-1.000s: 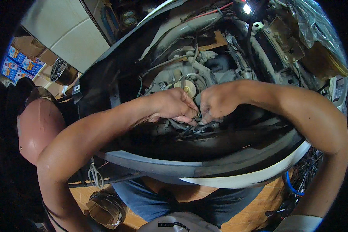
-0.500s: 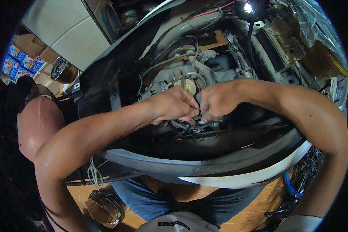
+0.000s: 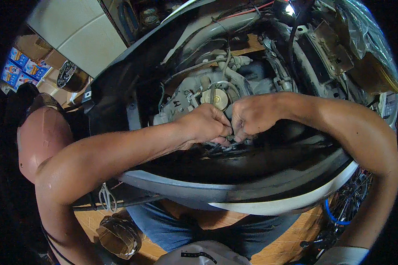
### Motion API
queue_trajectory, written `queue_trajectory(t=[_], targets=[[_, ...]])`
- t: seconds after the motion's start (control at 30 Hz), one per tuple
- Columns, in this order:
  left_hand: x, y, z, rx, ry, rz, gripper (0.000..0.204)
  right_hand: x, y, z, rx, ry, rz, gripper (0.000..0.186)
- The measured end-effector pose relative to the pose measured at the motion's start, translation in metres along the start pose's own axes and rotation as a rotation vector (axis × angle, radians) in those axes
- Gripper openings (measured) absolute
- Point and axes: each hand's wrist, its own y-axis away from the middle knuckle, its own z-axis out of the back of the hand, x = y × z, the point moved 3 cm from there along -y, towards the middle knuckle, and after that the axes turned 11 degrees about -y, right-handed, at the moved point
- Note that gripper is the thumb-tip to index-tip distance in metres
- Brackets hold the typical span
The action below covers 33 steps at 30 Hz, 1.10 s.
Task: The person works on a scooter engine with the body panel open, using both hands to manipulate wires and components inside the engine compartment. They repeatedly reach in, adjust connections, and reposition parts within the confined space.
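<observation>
Around the left hand (image 3: 206,125) and right hand (image 3: 256,115), a dark, open vehicle body (image 3: 185,190) carries a dusty engine (image 3: 190,90), most of it lying just above the grip, with a pale round part (image 3: 217,100) on it, while cables (image 3: 227,148) lie in the body close below the fingertips. Well below the grip, past the body's curved edge, is an orange-brown floor (image 3: 292,229); on it, down and to the left, stands a round bin (image 3: 118,238), and down to the right is a bicycle wheel (image 3: 351,198), its contact hidden.
</observation>
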Motion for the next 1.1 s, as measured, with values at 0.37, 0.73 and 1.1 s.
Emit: queue_trajectory(t=[0.37, 0.73, 1.1], targets=[[-0.004, -0.001, 0.007, 0.035, -0.138, -0.058, 0.017, -0.005, 0.006, 0.002, -0.012, 0.009, -0.092, 0.027], [0.005, 0.004, -0.007, 0.052, -1.100, -0.167, 0.043, -0.007, -0.004, -0.019, -0.040, 0.446, 0.309, 0.024], [0.016, 0.000, -0.004, -0.054, -1.078, -0.204, 0.029, 0.007, 0.000, -0.022, -0.158, 0.363, 0.294, 0.021]])
